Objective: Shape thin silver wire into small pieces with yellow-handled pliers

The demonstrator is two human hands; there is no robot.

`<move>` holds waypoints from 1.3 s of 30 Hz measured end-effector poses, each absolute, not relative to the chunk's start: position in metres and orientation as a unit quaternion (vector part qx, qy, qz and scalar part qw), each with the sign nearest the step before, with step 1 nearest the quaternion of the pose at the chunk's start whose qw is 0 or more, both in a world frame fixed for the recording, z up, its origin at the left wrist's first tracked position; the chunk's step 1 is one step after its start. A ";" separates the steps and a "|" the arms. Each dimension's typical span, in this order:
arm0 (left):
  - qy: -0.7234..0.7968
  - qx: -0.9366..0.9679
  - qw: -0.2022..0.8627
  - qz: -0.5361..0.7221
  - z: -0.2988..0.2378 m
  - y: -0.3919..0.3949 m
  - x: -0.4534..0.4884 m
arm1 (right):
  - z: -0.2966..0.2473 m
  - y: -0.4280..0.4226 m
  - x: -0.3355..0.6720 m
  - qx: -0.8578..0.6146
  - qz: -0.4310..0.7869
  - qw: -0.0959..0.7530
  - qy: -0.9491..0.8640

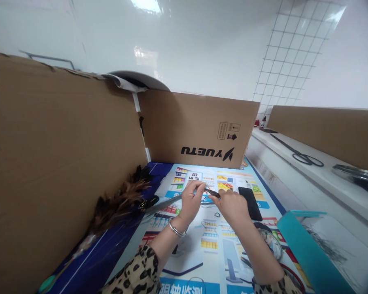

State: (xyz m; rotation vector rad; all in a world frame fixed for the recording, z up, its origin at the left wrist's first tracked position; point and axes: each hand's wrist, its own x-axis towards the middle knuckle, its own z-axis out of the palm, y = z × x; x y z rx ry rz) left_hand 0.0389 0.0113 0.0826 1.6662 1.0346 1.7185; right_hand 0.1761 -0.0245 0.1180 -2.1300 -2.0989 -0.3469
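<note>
My left hand (191, 200) and my right hand (231, 204) meet over a printed poster (208, 253) that covers the table. Both pinch a thin dark feather (211, 192) between their fingertips; its grey shaft runs out to the left past my left hand. A silver bracelet (176, 229) sits on my left wrist. A small dark ring (217, 214) lies on the poster just below my hands. A black phone (250, 203) lies flat right beside my right hand.
Cardboard walls stand at the left (49, 171) and at the back (199, 126). A brown feather duster (116, 204) lies along the left wall. A teal box (313, 249) holding thin dark wires stands at the lower right. Black scissors (306, 158) rest on the white ledge.
</note>
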 end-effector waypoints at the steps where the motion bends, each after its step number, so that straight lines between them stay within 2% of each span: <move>1: 0.384 0.612 0.278 0.633 0.080 0.014 0.039 | 0.116 -0.023 0.177 -0.706 -0.108 0.063 -0.697; 11: 0.356 0.556 0.465 0.590 0.046 0.043 0.039 | 0.089 -0.001 0.184 -0.703 -0.022 0.002 -0.711; 19: 0.339 0.548 0.483 0.593 0.034 0.047 0.037 | 0.078 0.005 0.187 -0.698 0.021 -0.022 -0.715; 27: 0.331 0.529 0.536 0.569 0.028 0.053 0.037 | 0.075 0.009 0.192 -0.699 0.008 -0.042 -0.714; 32: 0.340 0.546 0.516 0.565 0.028 0.052 0.036 | 0.074 0.011 0.192 -0.687 0.003 -0.041 -0.725; 39: 0.376 0.594 0.409 0.582 0.034 0.046 0.035 | 0.074 0.010 0.195 -0.693 -0.004 -0.032 -0.720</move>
